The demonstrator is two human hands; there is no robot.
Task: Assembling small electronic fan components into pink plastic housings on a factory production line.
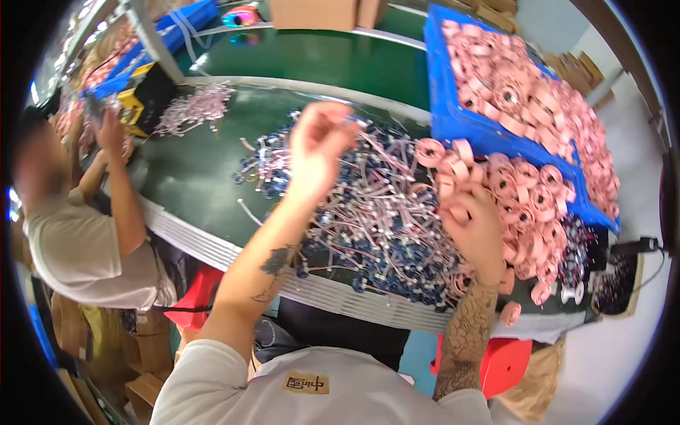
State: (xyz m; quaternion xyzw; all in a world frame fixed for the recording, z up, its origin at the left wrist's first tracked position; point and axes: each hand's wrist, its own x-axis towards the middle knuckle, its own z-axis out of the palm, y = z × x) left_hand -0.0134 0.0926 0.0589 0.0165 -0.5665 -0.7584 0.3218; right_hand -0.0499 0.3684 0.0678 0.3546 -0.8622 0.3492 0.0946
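My left hand (320, 145) is raised over a pile of small dark blue parts with pink and white wires (386, 227). Its thumb and fingers are pinched, and a pale wire (375, 147) runs close by the fingertips; what they hold is too small to make out. Over the right side of the pile, my right hand (476, 228) curls its fingers around a pink ring-shaped part (459, 214). Beside it lies a heap of similar pink rings (528, 205), several with dark centres.
A blue bin (445, 106) full of pink parts stands at the back right. Far left, a co-worker (78, 241) works by a black and yellow box (145, 99) and a bundle of pale wires (195, 110). A cardboard box (312, 13) stands at the back; a red stool (506, 365) is below the table edge.
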